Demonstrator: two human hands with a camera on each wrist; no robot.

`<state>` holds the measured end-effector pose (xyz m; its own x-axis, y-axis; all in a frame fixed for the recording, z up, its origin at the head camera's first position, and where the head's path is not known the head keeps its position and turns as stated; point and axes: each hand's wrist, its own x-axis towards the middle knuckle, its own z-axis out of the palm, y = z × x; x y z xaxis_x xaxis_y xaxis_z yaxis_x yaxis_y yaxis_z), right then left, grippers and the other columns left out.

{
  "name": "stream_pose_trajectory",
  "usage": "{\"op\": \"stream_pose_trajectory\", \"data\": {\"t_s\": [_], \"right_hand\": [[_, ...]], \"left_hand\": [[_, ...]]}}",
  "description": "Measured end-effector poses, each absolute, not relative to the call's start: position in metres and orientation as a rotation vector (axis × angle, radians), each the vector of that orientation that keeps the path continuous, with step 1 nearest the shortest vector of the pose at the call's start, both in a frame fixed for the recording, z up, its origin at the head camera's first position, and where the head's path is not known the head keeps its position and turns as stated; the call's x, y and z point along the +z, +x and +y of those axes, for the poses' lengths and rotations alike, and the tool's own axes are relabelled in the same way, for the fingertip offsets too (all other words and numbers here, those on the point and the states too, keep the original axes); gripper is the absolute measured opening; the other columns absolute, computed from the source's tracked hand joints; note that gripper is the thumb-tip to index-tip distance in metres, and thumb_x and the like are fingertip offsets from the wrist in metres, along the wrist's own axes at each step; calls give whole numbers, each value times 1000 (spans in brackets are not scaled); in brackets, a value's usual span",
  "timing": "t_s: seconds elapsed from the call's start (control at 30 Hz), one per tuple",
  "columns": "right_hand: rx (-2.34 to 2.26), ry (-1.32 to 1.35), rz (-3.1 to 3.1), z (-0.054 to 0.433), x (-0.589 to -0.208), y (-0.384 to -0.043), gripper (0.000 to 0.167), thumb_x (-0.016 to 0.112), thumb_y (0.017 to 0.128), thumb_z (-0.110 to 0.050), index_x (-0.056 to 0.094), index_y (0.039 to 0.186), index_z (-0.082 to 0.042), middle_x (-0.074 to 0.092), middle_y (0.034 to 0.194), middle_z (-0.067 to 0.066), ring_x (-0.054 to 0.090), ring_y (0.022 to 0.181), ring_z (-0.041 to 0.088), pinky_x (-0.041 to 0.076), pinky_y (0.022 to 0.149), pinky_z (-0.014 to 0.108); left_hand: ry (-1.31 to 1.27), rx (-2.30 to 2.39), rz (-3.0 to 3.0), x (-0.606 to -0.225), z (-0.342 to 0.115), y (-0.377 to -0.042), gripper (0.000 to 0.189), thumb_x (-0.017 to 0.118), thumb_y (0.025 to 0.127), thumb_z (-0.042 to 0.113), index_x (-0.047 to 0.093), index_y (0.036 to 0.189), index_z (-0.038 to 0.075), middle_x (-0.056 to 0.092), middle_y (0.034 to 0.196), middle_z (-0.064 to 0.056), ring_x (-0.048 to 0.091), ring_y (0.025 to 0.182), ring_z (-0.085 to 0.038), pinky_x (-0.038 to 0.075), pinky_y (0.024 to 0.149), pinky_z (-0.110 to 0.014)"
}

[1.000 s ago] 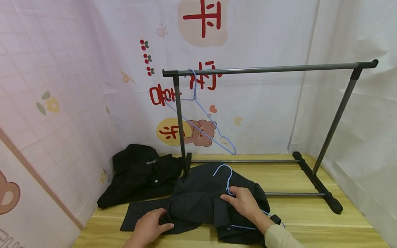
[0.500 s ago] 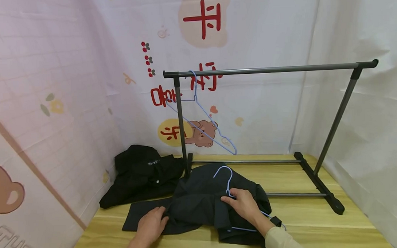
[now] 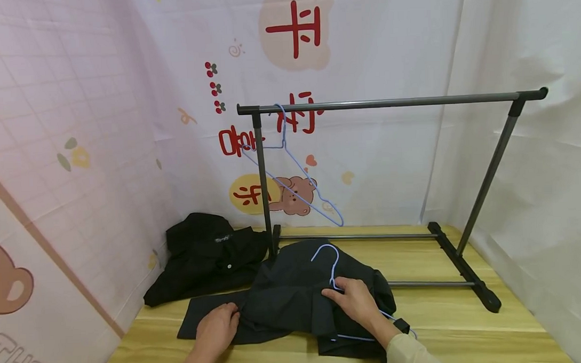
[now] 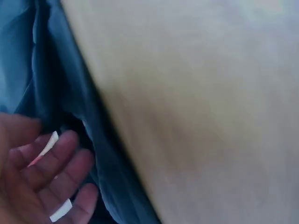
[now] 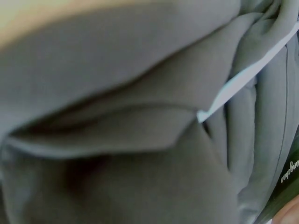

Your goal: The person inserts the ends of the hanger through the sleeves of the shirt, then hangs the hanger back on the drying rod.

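Observation:
A black garment (image 3: 285, 310) lies bunched on the table, with a flat, straight-edged part reaching left. Under and through its folds runs a light blue hanger (image 3: 335, 260), whose hook stands out on top and whose lower bar shows at the front. My right hand (image 3: 357, 302) pinches the hanger's neck together with the cloth there. In the right wrist view the bar crosses creased fabric. My left hand (image 3: 215, 329) is at the garment's left fold, thumb and forefinger together on its edge. Its other fingers (image 4: 70, 170) curl beside the cloth in the left wrist view.
Behind stands a dark metal clothes rack (image 3: 388, 102) with its feet on the wooden table (image 3: 469, 341). Another light blue hanger (image 3: 315, 191) hangs near its left end. A second black garment (image 3: 202, 264) lies heaped at the back left, against the printed cloth wall (image 3: 377, 50).
My left hand has drawn slightly left, its thumb closing toward the forefinger, and the fold's edge has shifted a little with it. My right hand holds its place on the hanger.

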<state>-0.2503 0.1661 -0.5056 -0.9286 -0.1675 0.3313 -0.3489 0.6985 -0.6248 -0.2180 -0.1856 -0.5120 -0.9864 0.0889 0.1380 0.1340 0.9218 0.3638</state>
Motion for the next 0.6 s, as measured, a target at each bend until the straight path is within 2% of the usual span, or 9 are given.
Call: {"op": "stream_pose_trajectory", "data": {"t_s": [0.07, 0.23, 0.33, 0.4, 0.5, 0.57, 0.6], "right_hand": [[1059, 403, -2666, 165, -505, -250, 44, 74, 87, -42, 44, 64, -20, 28, 58, -13, 36, 52, 2, 31, 55, 22], [1093, 343, -2660, 167, -506, -251, 43, 74, 87, -41, 45, 66, -19, 28, 60, -11, 35, 53, 4, 30, 56, 23], [1100, 336, -2665, 167, -507, -253, 43, 74, 87, -41, 44, 66, -19, 28, 59, -11, 35, 53, 4, 30, 56, 22], [1103, 340, -2670, 167, -508, -253, 44, 75, 87, -41, 43, 65, -18, 28, 59, -11, 35, 52, 4, 30, 55, 22], [1099, 345, -2672, 165, -509, -253, 45, 75, 86, -40, 42, 65, -18, 29, 58, -11, 34, 51, 4, 29, 55, 22], [1092, 342, -2671, 165, -508, -252, 45, 76, 86, -39, 42, 64, -18, 28, 58, -11, 34, 51, 4, 29, 55, 22], [1092, 342, -2670, 164, -508, -252, 45, 76, 86, -39, 42, 64, -18, 28, 58, -11, 34, 51, 4, 29, 55, 21]], "left_hand": [[-160, -706, -2893, -508, -189, -218, 5, 64, 97, 13, 67, 93, 14, 63, 82, 3, 61, 72, -17, 49, 63, -39], [-251, -1150, -2756, -500, -190, -217, 9, 49, 105, 10, 58, 104, 8, 61, 75, 6, 60, 74, -11, 48, 72, -35], [-243, -1294, -2756, -499, -190, -217, 9, 48, 106, 14, 55, 106, 8, 61, 71, 5, 59, 72, -12, 47, 73, -34], [-202, -1316, -2816, -501, -191, -218, 18, 55, 104, 25, 55, 112, 8, 62, 81, 1, 59, 77, -16, 47, 75, -36], [-151, -1236, -2952, -505, -193, -220, 52, 66, 94, 44, 54, 126, 4, 64, 111, -12, 61, 101, -30, 48, 85, -48], [-176, -1110, -3040, -508, -195, -222, 67, 70, 89, 49, 53, 133, 0, 59, 126, -18, 56, 115, -38, 44, 93, -56], [-194, -1048, -3055, -509, -196, -222, 65, 71, 89, 46, 55, 132, 0, 59, 127, -19, 55, 118, -40, 43, 95, -57]]}}
